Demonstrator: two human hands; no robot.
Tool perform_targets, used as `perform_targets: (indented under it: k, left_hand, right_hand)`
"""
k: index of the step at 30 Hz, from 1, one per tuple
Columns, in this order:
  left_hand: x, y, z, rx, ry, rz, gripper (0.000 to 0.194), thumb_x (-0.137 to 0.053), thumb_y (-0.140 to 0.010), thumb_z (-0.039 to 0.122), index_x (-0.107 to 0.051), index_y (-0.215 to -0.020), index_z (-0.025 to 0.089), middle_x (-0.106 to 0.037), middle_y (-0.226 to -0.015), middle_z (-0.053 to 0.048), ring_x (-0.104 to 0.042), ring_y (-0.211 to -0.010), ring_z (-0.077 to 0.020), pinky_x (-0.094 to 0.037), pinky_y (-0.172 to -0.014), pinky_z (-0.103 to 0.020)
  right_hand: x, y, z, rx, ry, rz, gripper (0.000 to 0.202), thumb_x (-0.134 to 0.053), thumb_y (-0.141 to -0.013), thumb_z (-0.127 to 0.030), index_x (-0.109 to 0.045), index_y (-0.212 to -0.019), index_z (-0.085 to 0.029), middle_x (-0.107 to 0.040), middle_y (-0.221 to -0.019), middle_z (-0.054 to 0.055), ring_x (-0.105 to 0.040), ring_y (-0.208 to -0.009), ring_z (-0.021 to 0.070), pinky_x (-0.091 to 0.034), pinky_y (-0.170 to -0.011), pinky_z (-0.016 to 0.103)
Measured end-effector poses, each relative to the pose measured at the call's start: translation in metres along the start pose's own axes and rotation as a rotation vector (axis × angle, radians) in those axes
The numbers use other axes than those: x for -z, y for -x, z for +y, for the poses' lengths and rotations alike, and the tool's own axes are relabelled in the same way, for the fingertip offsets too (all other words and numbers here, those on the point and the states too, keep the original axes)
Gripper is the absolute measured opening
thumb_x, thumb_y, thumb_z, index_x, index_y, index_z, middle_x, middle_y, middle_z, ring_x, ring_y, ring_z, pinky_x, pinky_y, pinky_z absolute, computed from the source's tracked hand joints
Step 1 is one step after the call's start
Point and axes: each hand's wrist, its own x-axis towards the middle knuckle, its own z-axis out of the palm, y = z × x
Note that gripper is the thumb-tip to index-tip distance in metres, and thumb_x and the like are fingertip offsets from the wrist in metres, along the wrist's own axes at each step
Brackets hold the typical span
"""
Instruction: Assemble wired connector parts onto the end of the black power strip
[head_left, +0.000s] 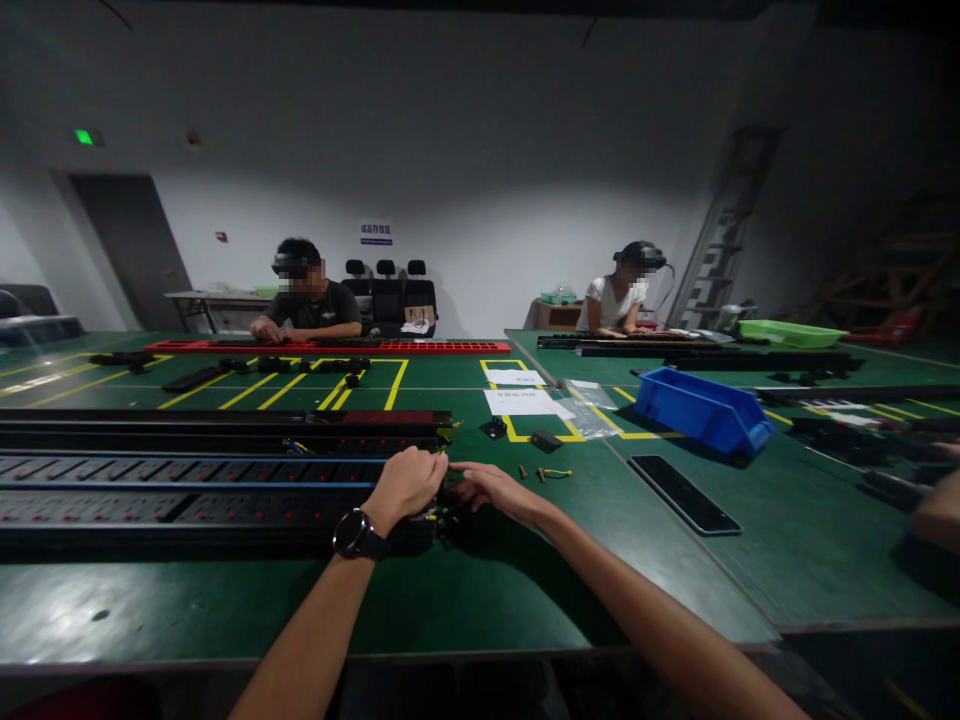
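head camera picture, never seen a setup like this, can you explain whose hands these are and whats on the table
There is no robot here: these are a person's bare hands, seen by a camera worn on that person's head, looking forward and down.

The left hand, with a dark round wristwatch at its wrist, is at the near-centre end of some long black panels with red dots and blue edging. The right hand works right beside it. Whatever is between the fingers is too hidden to name.

On the green table also lie a blue plastic bin, a flat black phone-like slab, white paper sheets and a long red frame. Two other people sit across the table.
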Motion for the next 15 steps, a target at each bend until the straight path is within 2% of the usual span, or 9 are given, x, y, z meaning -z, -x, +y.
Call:
perform_targets:
  k: [9,15]
  left_hand:
    - [-0.0033,-0.0014,-0.0019,0.008,-0.001,0.004,0.062,-0.019,-0.107,0.036,-0.076,-0.095,0.014,-0.077,-0.095,-0.015,-0.071,-0.089,-0.0233,-0.046,-0.077,-0.032]
    - [0.0003,-0.0009,0.0,0.021,0.017,0.006,0.062,-0.021,-0.108,0.037,-0.076,-0.094,0.014,-0.077,-0.096,-0.015,-0.071,-0.09,-0.0237,-0.047,-0.079,-0.032]
  right_hand:
    - [-0.0007,0.0,0.0018,0.029,0.05,-0.021,0.063,-0.058,-0.094,-0.062,-0.06,-0.141,-0.021,-0.074,-0.111,0.01,-0.067,-0.095,0.0227,-0.052,-0.076,0.034]
    - [-0.0005,0.004,-0.0044,0.032,0.06,-0.053,0.06,-0.06,-0.092,-0.063,-0.062,-0.135,-0.023,-0.073,-0.111,0.009,-0.067,-0.098,0.0237,-0.053,-0.08,0.035]
